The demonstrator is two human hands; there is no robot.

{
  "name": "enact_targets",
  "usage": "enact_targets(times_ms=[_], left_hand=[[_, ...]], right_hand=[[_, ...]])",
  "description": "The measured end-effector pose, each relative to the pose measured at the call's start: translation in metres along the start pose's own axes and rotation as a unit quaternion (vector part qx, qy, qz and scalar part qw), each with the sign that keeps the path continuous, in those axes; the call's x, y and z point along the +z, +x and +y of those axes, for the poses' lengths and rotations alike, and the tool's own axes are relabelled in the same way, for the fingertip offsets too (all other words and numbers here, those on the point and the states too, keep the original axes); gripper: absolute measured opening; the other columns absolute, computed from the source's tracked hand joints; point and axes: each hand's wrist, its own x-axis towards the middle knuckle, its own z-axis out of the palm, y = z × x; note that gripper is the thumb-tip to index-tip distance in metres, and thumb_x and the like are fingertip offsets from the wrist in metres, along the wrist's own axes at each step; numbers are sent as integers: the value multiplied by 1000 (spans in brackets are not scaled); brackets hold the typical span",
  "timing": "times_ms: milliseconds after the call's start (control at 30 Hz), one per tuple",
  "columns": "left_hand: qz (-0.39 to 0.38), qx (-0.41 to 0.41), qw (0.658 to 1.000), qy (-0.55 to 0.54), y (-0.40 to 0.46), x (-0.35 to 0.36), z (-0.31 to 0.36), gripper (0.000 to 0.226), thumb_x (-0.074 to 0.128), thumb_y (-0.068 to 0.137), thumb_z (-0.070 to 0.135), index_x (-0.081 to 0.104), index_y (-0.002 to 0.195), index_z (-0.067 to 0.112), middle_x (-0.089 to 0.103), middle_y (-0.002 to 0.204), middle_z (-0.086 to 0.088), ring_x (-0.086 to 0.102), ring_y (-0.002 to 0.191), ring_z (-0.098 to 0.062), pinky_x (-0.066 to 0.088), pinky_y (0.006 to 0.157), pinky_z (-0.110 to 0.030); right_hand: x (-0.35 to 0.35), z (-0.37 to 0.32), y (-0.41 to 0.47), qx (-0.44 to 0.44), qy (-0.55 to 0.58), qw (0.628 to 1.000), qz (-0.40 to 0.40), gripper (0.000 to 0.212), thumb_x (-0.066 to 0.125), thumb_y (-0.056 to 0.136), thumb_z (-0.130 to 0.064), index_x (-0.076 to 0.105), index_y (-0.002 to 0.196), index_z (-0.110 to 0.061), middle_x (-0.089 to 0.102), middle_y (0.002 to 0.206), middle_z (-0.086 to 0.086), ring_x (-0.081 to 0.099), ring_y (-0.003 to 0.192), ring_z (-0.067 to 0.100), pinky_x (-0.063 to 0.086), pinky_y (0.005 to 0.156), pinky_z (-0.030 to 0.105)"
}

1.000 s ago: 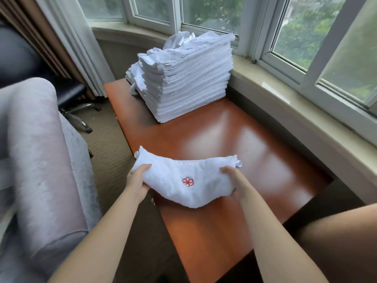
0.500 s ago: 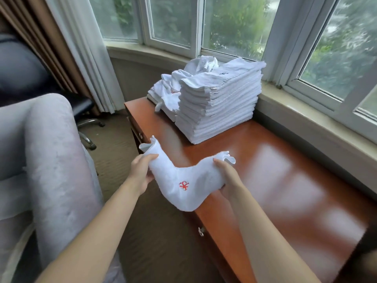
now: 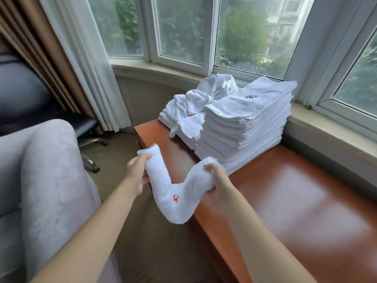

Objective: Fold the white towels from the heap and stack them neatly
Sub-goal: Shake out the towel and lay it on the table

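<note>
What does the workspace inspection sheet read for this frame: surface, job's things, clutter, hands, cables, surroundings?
Surface: glossy brown table under the window.
Job's things: folded towel stack; loose heap behind it; held towel, red logo, sagging between the hands.
Clutter: nothing seen.
Hands: left hand and right hand each grip one end of the towel.
Cables: nothing seen.
Surroundings: grey armchair, curtains, office chair.

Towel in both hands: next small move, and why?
Probably carry the towel up onto the folded stack. The left hand and right hand each grip an end, it sags between them off the table edge, and looks already folded.
</note>
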Motion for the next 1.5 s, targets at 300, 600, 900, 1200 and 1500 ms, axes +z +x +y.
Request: enact_targets(times_ms=[300,600,900,1200,1500], left_hand=[[-20,4,999,46,126,38,71,4,62,85,18,66,84,18,65,83,-3,60,79,-20,48,63,-29],[-177,-29,979,93,272,99,151,9,65,86,25,67,83,17,64,64,2,58,57,-14,43,53,-23],[-357,-37,920,159,369,178,197,21,61,89,25,63,107,15,58,79,-2,54,67,-17,44,56,-24],[-423,-56,882,201,379,268,198,11,60,88,24,63,92,14,60,60,1,56,50,-12,46,44,-17],[-524,-117,810,234,395,349,208,13,54,88,21,52,77,14,51,41,4,49,32,-10,40,37,-14]], right_hand=[[87,-71,92,-28,34,998,-34,18,47,93,-15,60,102,-9,64,83,10,62,74,22,47,63,28],[170,-144,164,-101,119,988,24,22,49,87,-14,62,104,-8,65,89,14,64,77,29,53,72,35],[211,-195,212,-186,206,953,118,34,44,90,-15,54,121,-7,56,102,16,56,91,31,44,68,36],[171,-240,243,-223,303,918,124,24,42,92,-20,61,96,-6,63,81,10,61,70,24,46,63,32],[162,-273,253,-283,332,872,222,22,44,91,-26,57,93,-8,57,78,8,54,65,24,38,55,29]])
